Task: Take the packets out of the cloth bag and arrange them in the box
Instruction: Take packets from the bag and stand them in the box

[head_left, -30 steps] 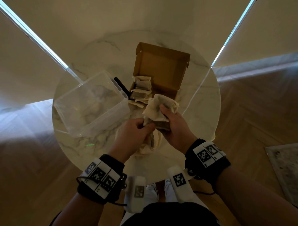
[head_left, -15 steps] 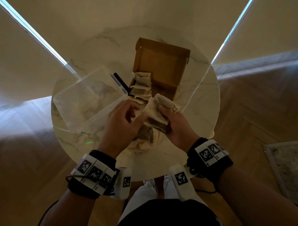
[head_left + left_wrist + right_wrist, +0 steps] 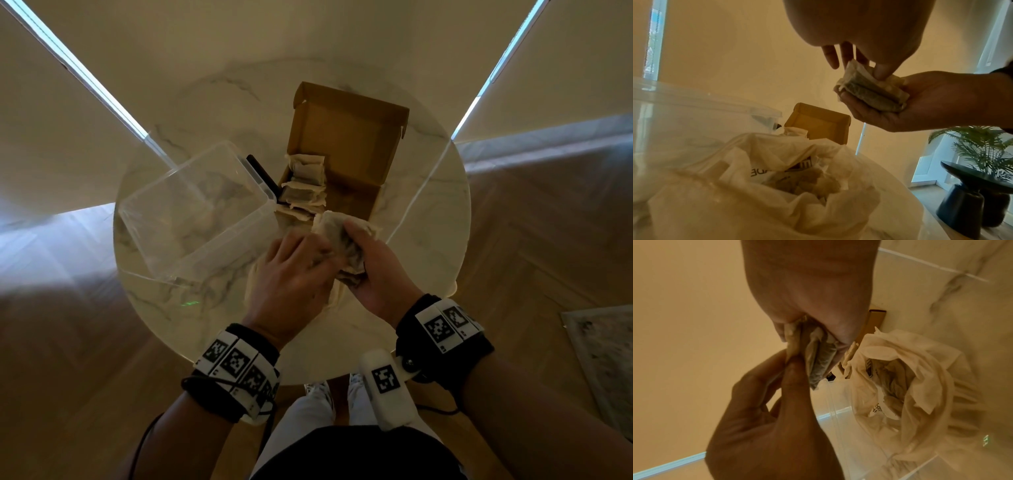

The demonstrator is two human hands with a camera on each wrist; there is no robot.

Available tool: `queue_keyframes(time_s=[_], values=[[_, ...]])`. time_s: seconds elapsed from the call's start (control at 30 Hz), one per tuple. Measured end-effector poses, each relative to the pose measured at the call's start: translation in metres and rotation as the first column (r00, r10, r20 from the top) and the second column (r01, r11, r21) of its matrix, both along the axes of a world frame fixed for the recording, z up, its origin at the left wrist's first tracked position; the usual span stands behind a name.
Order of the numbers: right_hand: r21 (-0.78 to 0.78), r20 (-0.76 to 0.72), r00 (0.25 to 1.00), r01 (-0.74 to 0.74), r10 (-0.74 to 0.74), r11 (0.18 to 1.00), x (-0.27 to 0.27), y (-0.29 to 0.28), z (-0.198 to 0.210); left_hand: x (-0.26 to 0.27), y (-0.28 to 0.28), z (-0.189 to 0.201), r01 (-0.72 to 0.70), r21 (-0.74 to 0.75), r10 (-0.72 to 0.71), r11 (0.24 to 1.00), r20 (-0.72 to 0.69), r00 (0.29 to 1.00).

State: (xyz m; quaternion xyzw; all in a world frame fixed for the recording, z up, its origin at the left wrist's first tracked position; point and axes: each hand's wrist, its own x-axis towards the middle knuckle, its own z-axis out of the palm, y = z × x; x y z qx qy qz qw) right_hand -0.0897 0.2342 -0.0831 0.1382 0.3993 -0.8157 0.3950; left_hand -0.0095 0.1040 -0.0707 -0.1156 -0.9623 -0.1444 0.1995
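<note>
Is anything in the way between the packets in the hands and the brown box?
Nothing visible blocks them. The right hand grips the packets, the left hand pinches one, and the cardboard box stands open just beyond. Its right side looks bare; a row of packets fills the left.

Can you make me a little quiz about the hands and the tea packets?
1. True or false: the cardboard box already has packets in it.
2. Which hand cradles the stack of packets? A left hand; B right hand
3. Fill in: the cloth bag lies on the table with its mouth ____.

Key: 1 true; 2 B; 3 open
</note>
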Motion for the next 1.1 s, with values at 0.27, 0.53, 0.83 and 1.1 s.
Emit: queue_keyframes(time_s=[0.27,0.53,0.83,1.1], values=[[-0.010,-0.012,0.996,0.088,-0.088,0.996,-0.005,0.003,-0.008,0.003,-0.033,-0.002,-0.352,0.385,0.298,0.853,0.194,0.935],[0.028,-0.010,0.994,0.113,-0.113,0.993,-0.013,0.013,-0.017,0.003,-0.045,-0.042,-0.494,-0.092,0.377,0.865,0.769,0.517],[0.070,-0.009,0.996,0.084,-0.084,0.994,-0.012,0.013,-0.021,-0.012,-0.032,-0.063,-0.522,-0.344,0.599,0.781,0.651,0.467],[0.100,-0.033,0.998,0.055,-0.052,0.993,-0.009,0.010,-0.024,-0.010,-0.045,-0.040,-0.702,-0.010,0.444,0.712,0.781,0.439]])
